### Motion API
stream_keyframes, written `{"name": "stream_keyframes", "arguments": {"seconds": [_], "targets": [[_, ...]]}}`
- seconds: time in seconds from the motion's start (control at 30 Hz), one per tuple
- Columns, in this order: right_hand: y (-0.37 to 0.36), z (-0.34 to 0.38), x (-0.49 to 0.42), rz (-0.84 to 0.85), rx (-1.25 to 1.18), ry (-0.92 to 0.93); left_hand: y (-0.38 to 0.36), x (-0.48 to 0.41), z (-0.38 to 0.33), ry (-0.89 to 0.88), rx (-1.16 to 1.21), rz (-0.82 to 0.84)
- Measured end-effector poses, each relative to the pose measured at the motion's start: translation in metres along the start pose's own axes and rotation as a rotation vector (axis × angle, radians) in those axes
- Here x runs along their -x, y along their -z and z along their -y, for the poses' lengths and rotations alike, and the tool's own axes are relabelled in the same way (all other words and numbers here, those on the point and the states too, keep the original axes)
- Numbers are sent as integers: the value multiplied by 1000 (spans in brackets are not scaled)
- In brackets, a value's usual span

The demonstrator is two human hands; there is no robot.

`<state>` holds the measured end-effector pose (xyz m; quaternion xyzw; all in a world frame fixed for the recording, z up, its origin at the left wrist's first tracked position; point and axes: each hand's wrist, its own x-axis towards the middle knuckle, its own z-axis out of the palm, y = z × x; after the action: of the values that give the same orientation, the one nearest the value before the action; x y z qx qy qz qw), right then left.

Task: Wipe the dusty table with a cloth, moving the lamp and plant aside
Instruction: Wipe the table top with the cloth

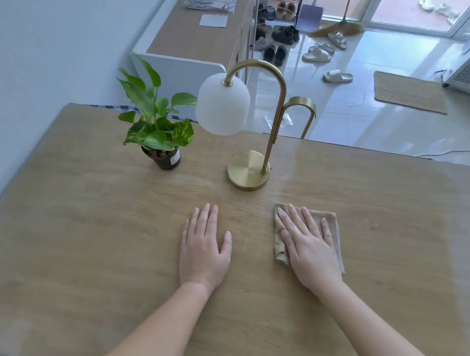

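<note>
Wooden desk [79, 234], seen from above; a pale sheen along its right side may be glare or dust. Brass lamp [222, 105] with a white globe shade stands upright at far centre. Potted plant [154, 124] stands just left of the lamp, apart from it. Left hand [204, 249] lies flat on bare wood, fingers straight. Right hand [307, 245], fingers straight and slightly spread, presses on the folded beige cloth [337, 236], near the lamp's base.

Matt wood-grain table [80, 220], brushed brass lamp [248, 170] with frosted white shade [223, 103], soft beige cloth [335, 227].
</note>
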<state>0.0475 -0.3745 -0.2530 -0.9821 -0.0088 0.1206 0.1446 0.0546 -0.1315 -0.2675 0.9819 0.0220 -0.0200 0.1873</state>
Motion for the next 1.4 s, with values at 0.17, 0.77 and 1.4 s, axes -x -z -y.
{"name": "stream_keyframes", "arguments": {"seconds": [0.17, 0.77, 1.4], "targets": [[17, -8, -52, -34, 1, -9, 26, -18, 64, 22, -70, -101], [45, 2, -171, -39, -72, -131, 30, -32, 114, 107, -174, -114], [53, 14, -231, -59, -41, -178, 31, -32, 111, 122, -164, -115]]}}
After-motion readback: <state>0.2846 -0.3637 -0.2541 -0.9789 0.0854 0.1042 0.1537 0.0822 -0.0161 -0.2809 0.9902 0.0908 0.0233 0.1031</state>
